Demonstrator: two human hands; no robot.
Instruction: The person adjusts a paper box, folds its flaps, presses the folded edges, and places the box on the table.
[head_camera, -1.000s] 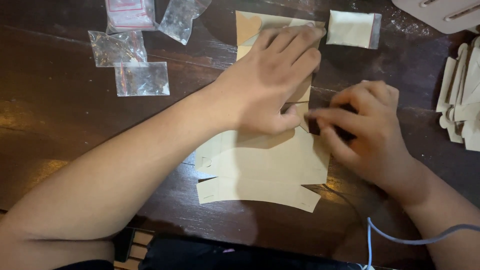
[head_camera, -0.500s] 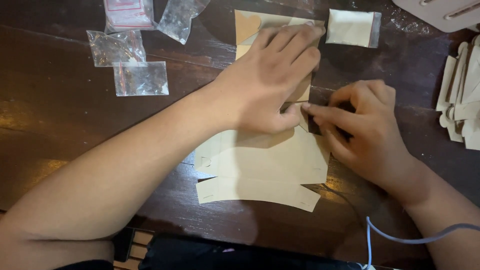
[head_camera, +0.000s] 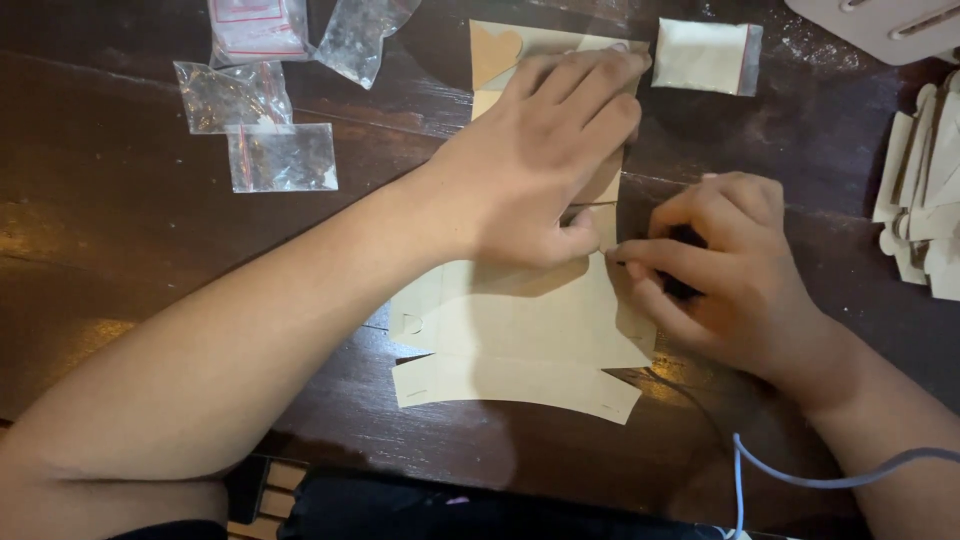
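Card sheet (head_camera: 520, 330) pinned under flat left hand (head_camera: 540, 165).

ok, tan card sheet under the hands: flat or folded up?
Flat. The tan card sheet lies spread on the dark table, left hand pressing it down.

Our left hand (head_camera: 540, 165) lies flat over the far half of the tan card sheet (head_camera: 520, 335), so we cannot see the cut-outs beneath it beyond part of a heart-shaped one. Our right hand (head_camera: 715, 275) curls around something small and dark; its grip hides what that is. The bag with red print (head_camera: 255, 20) at the far left and the pale slotted board (head_camera: 890, 25) at the far right run off the top edge. The stack of card pieces (head_camera: 925, 190) is cut by the right edge. What fills the clear bags (head_camera: 280, 155) is too small to tell.
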